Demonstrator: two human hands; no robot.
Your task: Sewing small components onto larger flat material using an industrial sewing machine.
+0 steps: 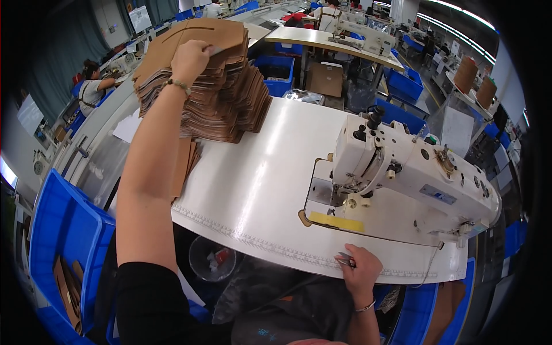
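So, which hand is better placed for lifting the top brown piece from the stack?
Probably the left hand, on top of the brown stack. The right hand is far off, at the front of the white table, holding a small metal tool.

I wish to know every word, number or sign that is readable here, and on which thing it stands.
Nothing is clear enough to quote.
Label on sewing machine: too small.
Ruler strip on table edge: too fine.
Blue mark on apron: unclear.
White sign behind: blurred.
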